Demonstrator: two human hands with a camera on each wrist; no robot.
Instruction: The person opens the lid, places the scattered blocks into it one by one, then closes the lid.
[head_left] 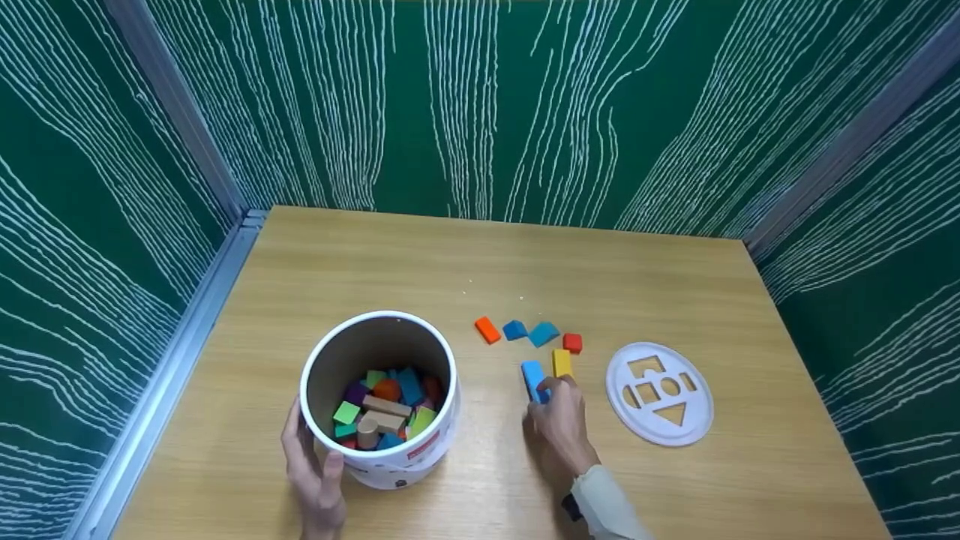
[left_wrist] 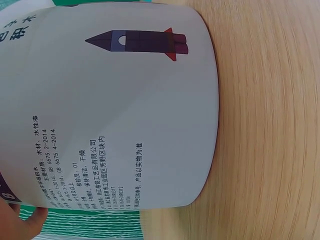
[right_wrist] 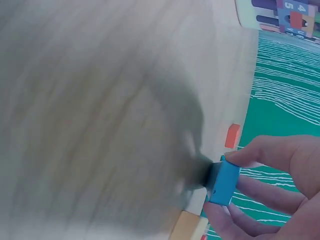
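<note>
A white round bucket (head_left: 442, 450) stands on the left of the table, filled partway with coloured wooden blocks (head_left: 386, 405). My left hand (head_left: 319, 484) rests against its near left side, fingers extended along the outer wall. In the left wrist view, printed text and a rocket picture show on the bucket wall (left_wrist: 150, 100), with a fingertip at the lower left. To the right, my right hand (head_left: 562, 420) pinches a light blue block (head_left: 533, 379) between thumb and fingers. That blue block (right_wrist: 225, 182) also shows between the fingertips in the right wrist view. Just beyond it lies a yellow block (head_left: 562, 363).
Farther back lie an orange block (head_left: 487, 330), a blue block (head_left: 514, 330), a teal block (head_left: 544, 334) and a red block (head_left: 572, 343). A white lid (head_left: 694, 420) with shaped holes lies at right. Green walls with white lines surround the wooden table (head_left: 375, 255).
</note>
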